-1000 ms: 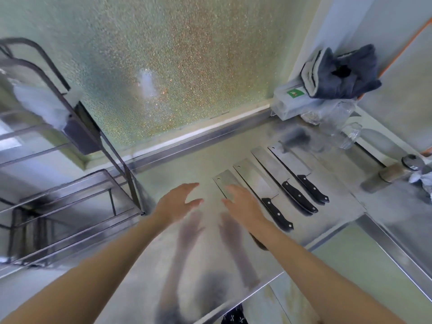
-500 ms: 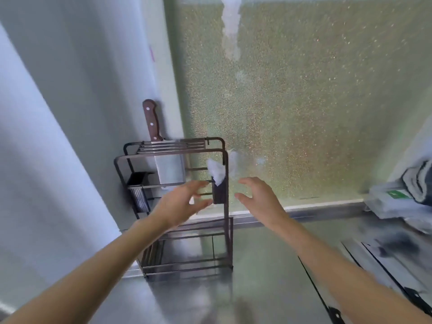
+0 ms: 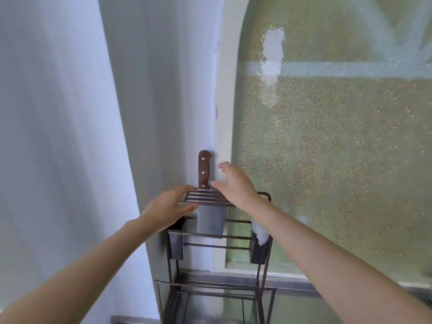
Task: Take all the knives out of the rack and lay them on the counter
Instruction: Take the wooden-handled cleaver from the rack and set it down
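- A wooden-handled cleaver [image 3: 204,170] stands upright in the slotted top of a wire knife rack [image 3: 217,239]
- Left hand [image 3: 168,208] spread, empty, at the slots
- Right hand [image 3: 236,185] open beside the handle

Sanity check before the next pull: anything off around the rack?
Nothing damaged or spilled. One cleaver sits upright in the rack slots, wooden handle up. A white wad stuffed in the right-hand holder looks odd; what it is, I cannot tell. Both hands open.
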### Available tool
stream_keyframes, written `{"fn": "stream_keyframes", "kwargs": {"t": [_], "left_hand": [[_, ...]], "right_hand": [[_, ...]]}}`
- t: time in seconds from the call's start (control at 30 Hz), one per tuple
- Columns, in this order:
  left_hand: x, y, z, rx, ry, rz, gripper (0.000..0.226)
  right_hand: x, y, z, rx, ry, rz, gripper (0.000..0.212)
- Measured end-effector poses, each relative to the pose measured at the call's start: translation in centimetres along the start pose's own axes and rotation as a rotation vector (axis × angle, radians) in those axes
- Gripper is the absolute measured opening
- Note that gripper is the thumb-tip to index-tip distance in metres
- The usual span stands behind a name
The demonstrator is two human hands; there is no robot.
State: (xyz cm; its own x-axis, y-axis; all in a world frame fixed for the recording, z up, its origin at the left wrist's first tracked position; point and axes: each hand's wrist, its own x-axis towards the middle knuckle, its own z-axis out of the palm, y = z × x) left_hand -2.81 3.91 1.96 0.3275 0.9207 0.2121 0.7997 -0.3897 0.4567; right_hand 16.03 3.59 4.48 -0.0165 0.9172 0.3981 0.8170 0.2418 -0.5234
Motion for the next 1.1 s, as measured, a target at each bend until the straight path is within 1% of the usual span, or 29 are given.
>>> {"fn": "stream_keyframes", "kwargs": {"t": [0.07, 0.17, 0.27, 0.33, 0.37, 0.53, 0.63, 0.83, 0.97, 1.03, 1.1], "left_hand": [[0.6, -0.9, 0.5, 0.025, -0.039, 0.0, 0.059], [0.7, -1.9, 1.2, 0.075, -0.118, 0.007, 0.062], [0.9, -2.8, 1.4, 0.077, -0.141, 0.04, 0.059], [1.1, -3.0, 1.3, 0.073, -0.155, 0.057, 0.059], [1.2, -3.1, 1.2, 0.074, -0.159, 0.064, 0.059], [1.4, -3.4, 1.1, 0.057, -0.149, 0.086, 0.058], [1.5, -3.4, 1.1, 0.064, -0.154, 0.093, 0.059], [1.4, -3.3, 0.9, 0.061, -0.192, 0.076, 0.06], [1.1, -3.0, 0.6, 0.064, -0.198, 0.075, 0.059], [1.0, -2.6, 0.3, 0.045, -0.185, 0.081, 0.056], [1.0, -1.7, 0.0, 0.006, -0.138, 0.097, 0.05]], "right_hand": [[2.5, -0.9, 1.0, 0.04, -0.009, 0.061, 0.046], [4.8, -1.8, 2.4, 0.165, -0.015, 0.093, 0.032], [6.1, -2.2, 3.8, 0.274, 0.01, 0.212, 0.038], [6.6, -2.2, 4.4, 0.305, 0.026, 0.297, 0.034], [6.8, -2.2, 4.6, 0.298, 0.03, 0.306, 0.033], [7.0, -2.3, 4.5, 0.331, 0.066, 0.314, 0.03], [7.1, -3.0, 3.8, 0.349, 0.087, 0.305, 0.015], [7.5, -5.0, -0.1, 0.354, 0.177, 0.256, 0.018], [7.2, -6.4, -3.2, 0.359, 0.266, 0.231, 0.031], [6.6, -6.9, -4.7, 0.372, 0.316, 0.207, 0.031], [5.7, -7.1, -6.2, 0.401, 0.377, 0.19, 0.029]]}}
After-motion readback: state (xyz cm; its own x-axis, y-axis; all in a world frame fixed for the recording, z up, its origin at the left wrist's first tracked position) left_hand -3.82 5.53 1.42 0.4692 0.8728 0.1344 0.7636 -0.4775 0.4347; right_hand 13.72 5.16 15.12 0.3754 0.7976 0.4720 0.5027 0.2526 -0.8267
